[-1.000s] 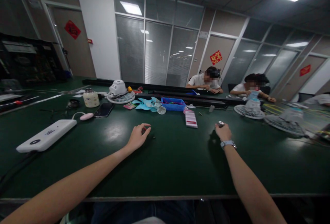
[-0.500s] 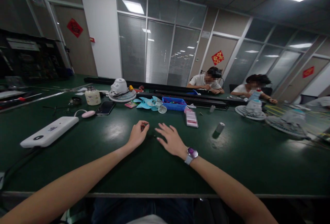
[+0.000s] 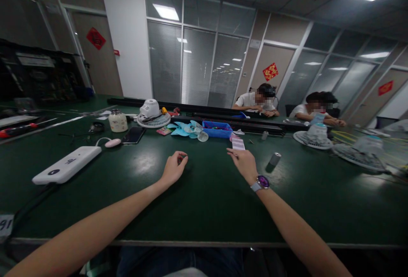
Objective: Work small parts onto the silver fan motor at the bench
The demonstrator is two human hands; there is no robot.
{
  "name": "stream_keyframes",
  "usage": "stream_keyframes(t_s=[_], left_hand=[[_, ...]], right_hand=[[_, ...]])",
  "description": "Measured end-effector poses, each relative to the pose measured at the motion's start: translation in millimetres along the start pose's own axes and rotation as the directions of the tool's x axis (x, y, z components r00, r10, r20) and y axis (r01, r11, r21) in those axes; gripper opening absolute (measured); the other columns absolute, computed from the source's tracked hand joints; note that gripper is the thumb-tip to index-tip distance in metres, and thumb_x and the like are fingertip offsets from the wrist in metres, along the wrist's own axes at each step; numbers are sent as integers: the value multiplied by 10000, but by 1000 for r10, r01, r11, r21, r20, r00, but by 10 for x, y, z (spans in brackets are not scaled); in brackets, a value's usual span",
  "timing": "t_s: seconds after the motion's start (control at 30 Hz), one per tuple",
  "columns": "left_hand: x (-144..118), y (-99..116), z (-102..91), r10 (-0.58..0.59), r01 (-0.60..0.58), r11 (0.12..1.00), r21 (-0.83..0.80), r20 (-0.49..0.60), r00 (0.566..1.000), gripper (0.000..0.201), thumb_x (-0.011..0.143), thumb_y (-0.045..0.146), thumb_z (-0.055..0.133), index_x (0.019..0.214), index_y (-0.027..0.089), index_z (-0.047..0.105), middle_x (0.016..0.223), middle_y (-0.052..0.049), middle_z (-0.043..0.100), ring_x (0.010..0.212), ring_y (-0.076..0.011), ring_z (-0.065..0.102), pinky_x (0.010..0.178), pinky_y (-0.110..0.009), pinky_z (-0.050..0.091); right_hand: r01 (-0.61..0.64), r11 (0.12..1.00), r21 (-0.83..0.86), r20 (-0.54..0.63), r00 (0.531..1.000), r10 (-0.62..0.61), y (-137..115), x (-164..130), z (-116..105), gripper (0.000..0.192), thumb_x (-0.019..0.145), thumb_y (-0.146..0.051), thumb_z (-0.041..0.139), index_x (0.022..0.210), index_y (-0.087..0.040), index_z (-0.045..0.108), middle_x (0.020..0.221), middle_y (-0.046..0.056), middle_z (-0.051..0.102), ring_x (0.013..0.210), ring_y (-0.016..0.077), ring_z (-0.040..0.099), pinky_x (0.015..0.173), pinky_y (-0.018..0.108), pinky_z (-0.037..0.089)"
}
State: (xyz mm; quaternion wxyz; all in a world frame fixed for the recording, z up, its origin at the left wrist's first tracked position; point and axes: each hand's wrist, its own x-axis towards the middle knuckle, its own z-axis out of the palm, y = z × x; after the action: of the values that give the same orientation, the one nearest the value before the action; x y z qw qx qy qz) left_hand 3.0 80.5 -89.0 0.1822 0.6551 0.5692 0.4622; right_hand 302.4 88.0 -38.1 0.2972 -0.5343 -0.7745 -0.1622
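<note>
Currently your left hand [image 3: 173,170] rests on the green table [image 3: 204,200], thumb and forefinger pinched on a small dark part [image 3: 181,158] too small to identify. Your right hand [image 3: 245,163], fingers loosely spread, touches the near end of the small card pack [image 3: 237,143], whose long axis runs away from you. Just right lies a grey cylinder [image 3: 274,158] on its side. Farther back, the blue tray [image 3: 217,129] holds small parts.

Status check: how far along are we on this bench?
Done: the grey cylinder lies on the table. In hand: left hand pinches a small part; right hand reaches the pink-white pack. Left: blue fan blades and white fan motor lie apart.
</note>
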Motion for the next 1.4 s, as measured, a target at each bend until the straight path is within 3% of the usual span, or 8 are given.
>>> stream_keyframes(t_s=[0.07,0.2,0.33,0.57,1.0,1.17,1.3,1.4], left_hand=[[-3,7,-4,0,0,1000,-2,13,1000,317,877,434,496,1037,189,619,925,-70,663,865,-223,609,760,-333,480],[-16,18,-11,-10,10,1000,-2,38,999,328,879,438,493,1047,188,621,953,-75,668,878,-226,614,764,-337,486],[-23,25,-13,0,0,1000,3,39,999,321,877,436,491,1023,186,629,930,-72,676,860,-224,623,743,-331,489],[-20,47,-16,4,-5,1000,15,53,999,326,879,438,483,1006,178,634,919,-76,681,841,-224,626,747,-338,490],[-39,58,-18,23,-24,1000,14,72,997,300,887,423,480,990,187,633,929,-71,681,854,-222,625,752,-335,490],[-49,83,-22,15,-17,1000,19,81,997,303,882,420,484,999,184,634,907,-68,673,837,-218,625,727,-326,487],[-72,134,-37,22,-23,1000,6,90,996,325,868,455,514,1003,187,639,881,-56,662,821,-215,616,709,-318,478],[-107,205,-51,51,-50,999,-14,112,992,372,856,511,541,1026,198,648,861,-44,657,821,-215,601,712,-319,467]], right_hand=[[-191,968,-160,-101,979,177,415,28,-110,300,932,-323,518,1135,-223,714,930,109,754,826,224,671,760,320,433],[-517,814,-263,-266,850,454,1136,-37,-286,350,937,-348,467,1153,-205,702,884,132,745,799,244,655,750,343,398],[-652,707,-274,-205,758,619,1523,-172,-307,328,908,-335,481,1071,-205,735,935,126,746,832,250,662,750,348,404],[-740,646,-187,-163,671,723,1598,-204,-270,355,906,-385,474,1097,-227,729,981,154,729,889,276,668,716,352,453],[-772,617,-152,-79,632,771,1502,-270,-227,537,803,-459,632,1292,-245,574,1073,158,698,965,315,656,762,382,480],[-667,742,-68,-141,743,655,1110,-71,-241,537,844,-463,577,1320,-222,522,993,136,711,918,301,665,785,392,479],[-393,880,266,-69,903,424,318,34,-89,491,839,-448,596,1289,-260,534,988,61,713,824,229,675,767,353,506],[-170,843,510,50,984,168,-335,-60,70,511,827,-439,630,1296,-269,520,1035,39,696,843,191,668,784,341,519]])
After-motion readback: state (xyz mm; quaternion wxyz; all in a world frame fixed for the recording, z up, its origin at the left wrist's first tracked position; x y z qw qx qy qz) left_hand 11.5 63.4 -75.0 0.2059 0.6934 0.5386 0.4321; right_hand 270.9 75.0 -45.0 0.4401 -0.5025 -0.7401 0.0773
